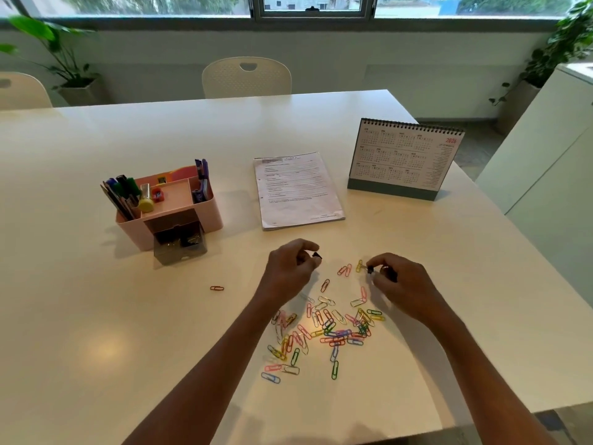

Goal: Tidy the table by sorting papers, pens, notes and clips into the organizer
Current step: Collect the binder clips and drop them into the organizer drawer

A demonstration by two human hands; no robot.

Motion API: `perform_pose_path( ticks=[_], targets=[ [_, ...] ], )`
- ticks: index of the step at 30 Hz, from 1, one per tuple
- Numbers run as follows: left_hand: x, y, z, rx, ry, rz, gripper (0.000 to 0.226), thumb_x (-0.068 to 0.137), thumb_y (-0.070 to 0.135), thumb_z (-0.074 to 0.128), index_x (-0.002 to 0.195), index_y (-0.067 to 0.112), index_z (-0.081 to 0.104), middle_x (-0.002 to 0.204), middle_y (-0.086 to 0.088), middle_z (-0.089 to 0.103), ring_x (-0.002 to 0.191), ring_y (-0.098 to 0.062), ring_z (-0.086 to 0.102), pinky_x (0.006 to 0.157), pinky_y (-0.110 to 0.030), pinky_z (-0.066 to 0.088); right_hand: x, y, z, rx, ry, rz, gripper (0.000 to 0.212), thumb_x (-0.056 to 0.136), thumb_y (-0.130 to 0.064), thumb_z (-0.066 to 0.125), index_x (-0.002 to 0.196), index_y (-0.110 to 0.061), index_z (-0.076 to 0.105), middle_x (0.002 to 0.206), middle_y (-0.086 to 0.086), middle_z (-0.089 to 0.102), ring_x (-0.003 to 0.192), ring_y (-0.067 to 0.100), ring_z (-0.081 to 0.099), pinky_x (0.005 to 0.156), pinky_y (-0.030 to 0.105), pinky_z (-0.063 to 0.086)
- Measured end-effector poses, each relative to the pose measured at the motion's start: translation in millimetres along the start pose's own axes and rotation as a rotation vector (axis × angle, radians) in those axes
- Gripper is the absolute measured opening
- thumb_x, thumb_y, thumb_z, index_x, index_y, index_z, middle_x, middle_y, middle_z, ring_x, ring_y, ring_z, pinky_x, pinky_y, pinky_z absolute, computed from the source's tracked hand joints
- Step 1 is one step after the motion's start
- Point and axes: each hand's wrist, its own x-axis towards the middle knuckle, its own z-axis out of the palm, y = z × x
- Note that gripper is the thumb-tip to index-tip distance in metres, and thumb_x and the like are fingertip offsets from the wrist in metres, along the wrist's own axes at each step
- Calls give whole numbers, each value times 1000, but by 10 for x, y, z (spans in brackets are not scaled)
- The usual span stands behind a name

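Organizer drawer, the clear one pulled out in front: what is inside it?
The clear drawer of the pink organizer holds dark binder clips with metallic handles. Their number is unclear, and anything beneath them or further back inside the organizer is hidden.

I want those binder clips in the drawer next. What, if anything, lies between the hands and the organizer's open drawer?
Nothing visible. The table is bare between the left hand and the open drawer; the right hand passes over a few paper clips.
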Motion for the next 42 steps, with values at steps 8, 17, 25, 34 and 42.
perform_pose_path(
  ticks=[8,17,25,34,42],
  targets=[
    [-24,-105,-349,-362,201,-263,13,99,12,71,111,16,75,98,-13,77,76,-16,72,74,-29,65,75,-463,133,1305,-188,321,35,94,1,45,125,4,61,107,23,71,82,28,66,59,31,54],
    [-81,-196,-487,-530,266,-364,22,100,7,69,121,14,69,105,-11,79,86,-21,75,80,-32,65,464,-1000,625,695,-163,305,17,95,-20,75,108,-11,70,97,12,73,76,19,62,60,27,50],
    [-149,-199,-536,-888,242,-551,20,106,6,57,123,-1,65,116,-28,74,93,-32,78,88,-41,66,691,-1225,987,-289,117,158,42,91,-57,73,92,-16,65,76,-1,59,61,12,52,51,24,35],
    [-185,-217,-582,-947,285,-591,26,104,15,62,121,-5,64,102,-21,72,97,-34,75,88,-42,65,765,-1301,1105,-371,50,202,41,97,-53,63,101,-12,65,88,3,67,73,20,61,61,29,45],
    [-210,-170,-600,-953,278,-636,27,104,18,62,121,-3,63,109,-23,72,105,-36,75,82,-39,65,754,-1285,1033,-338,-59,259,40,92,-51,67,101,-14,59,82,3,62,69,20,61,56,28,46]
  ],
)
